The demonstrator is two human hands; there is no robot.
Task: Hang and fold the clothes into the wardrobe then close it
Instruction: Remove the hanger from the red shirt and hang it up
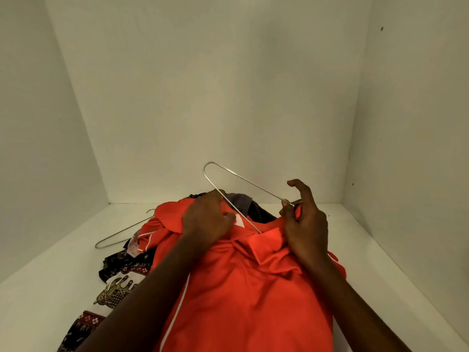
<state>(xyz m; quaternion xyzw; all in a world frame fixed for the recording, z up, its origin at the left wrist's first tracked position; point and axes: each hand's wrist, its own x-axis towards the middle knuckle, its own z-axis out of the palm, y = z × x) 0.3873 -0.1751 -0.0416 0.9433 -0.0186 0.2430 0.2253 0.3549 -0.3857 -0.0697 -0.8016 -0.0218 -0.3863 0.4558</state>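
A red polo shirt point(243, 288) with white piping lies over a heap of clothes inside the white wardrobe point(203, 97). My left hand point(206, 219) bunches the shirt's fabric at the collar's left side. A thin metal wire hanger point(243, 181) slants above the collar, one arm running down into the neck opening. My right hand point(303, 224) pinches the hanger near its neck against the collar's right side, with the index finger raised.
A second wire hanger point(119, 235) lies on the wardrobe floor point(50, 288) at the left. A dark patterned cloth point(119, 283) spreads out under the red shirt on the left. Dark garments point(256, 207) sit behind the collar. White walls close in on three sides.
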